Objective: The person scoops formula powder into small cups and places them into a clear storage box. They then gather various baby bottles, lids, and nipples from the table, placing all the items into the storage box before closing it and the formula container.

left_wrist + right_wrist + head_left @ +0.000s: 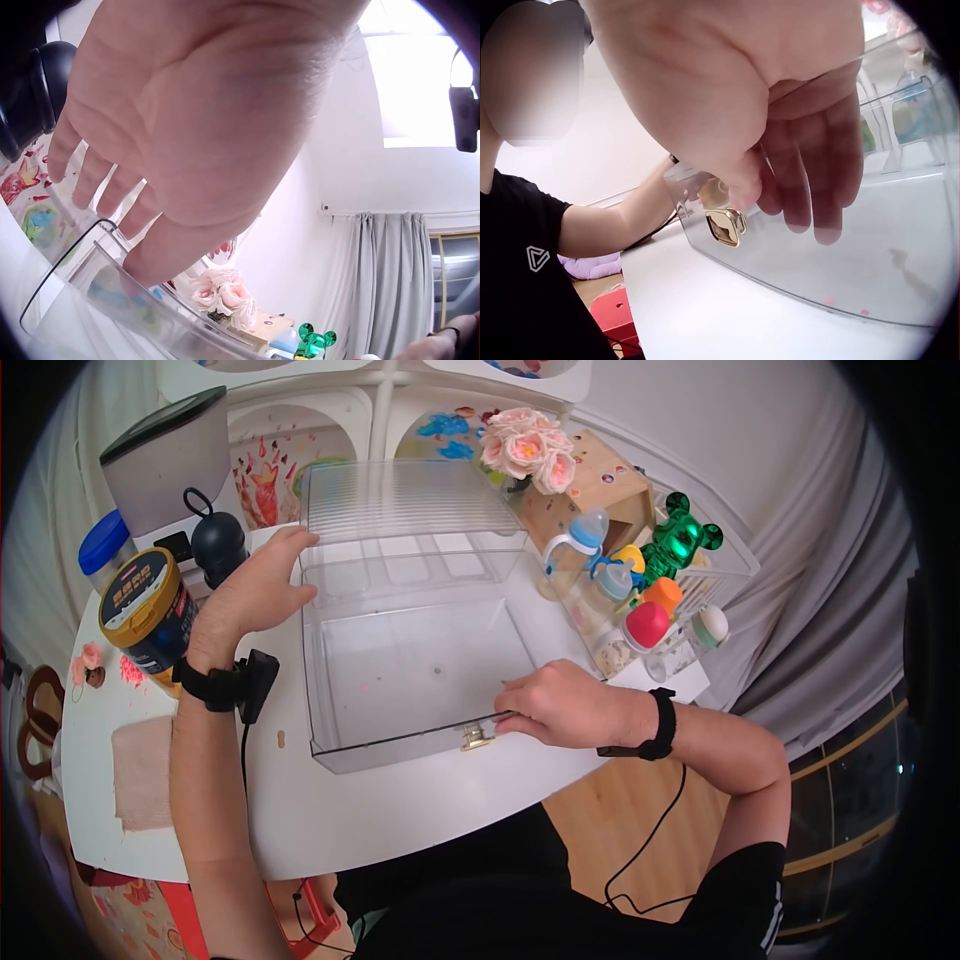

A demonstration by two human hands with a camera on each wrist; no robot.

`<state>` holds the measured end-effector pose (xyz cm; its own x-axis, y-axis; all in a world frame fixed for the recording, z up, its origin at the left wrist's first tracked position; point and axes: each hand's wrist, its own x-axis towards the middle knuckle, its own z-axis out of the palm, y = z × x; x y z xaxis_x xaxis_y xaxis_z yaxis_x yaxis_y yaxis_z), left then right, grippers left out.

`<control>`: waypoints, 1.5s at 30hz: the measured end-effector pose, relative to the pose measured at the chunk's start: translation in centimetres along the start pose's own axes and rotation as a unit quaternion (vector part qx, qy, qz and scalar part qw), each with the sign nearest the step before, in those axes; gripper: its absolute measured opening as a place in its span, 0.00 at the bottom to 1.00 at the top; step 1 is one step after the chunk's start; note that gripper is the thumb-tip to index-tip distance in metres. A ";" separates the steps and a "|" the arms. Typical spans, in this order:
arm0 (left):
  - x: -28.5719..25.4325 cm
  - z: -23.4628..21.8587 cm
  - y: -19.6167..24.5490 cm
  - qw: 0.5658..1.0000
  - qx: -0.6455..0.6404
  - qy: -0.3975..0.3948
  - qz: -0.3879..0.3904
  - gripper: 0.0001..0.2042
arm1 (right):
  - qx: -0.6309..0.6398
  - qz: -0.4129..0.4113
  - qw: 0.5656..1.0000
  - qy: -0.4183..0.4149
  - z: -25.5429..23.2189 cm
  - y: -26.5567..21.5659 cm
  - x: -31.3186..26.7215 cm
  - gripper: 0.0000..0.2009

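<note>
A clear plastic box [345, 753] with a gold latch [477, 737] on its front wall sits on the white table, its ribbed lid [410, 500] raised at the back. My left hand [250, 588] is at the lid's left side, fingers extended and fingertips right at its edge. In the left wrist view the thumb [150, 259] overlaps the clear edge. My right hand [565, 705] pinches the box's front wall beside the latch. The right wrist view shows its thumb outside near the latch [724, 227] and its fingers [825, 172] behind the clear wall.
Baby bottles [612, 592], a shiny green bear figure [680, 538] and a wooden house [605, 475] crowd the right side, with pink roses [528, 445] behind. A dark tub with a yellow lid [145, 600] and a black bottle [218, 548] stand left. A beige cloth [143, 772] lies front left.
</note>
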<state>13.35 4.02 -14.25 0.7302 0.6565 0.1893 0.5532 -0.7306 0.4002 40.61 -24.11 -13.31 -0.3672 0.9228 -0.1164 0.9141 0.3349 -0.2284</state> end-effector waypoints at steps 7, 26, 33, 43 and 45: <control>0.0 0.4 -0.5 0.999 0.016 0.029 0.021 0.26 | 0.025 0.010 0.999 0.025 -0.7 0.4 0.4 0.12; 0.3 0.6 -0.6 0.999 0.005 0.053 0.014 0.23 | 0.013 0.010 0.998 0.062 -0.6 1.9 1.1 0.11; 0.3 0.5 -0.3 0.999 -0.005 0.047 0.009 0.24 | 0.011 0.011 0.998 0.055 -0.7 1.4 1.5 0.10; 0.0 0.2 0.3 0.999 0.011 0.035 -0.003 0.26 | -0.016 0.014 0.998 0.061 -0.7 1.9 2.0 0.12; 0.1 0.1 0.4 1.000 0.012 0.027 -0.005 0.27 | -0.020 0.011 0.998 0.066 -0.6 2.0 2.1 0.12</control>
<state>13.69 3.74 -14.18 0.7021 0.6730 0.2325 0.5708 -0.7272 0.3813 41.78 -21.37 -13.38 -0.3242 0.9460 0.0076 0.9287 0.3198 -0.1878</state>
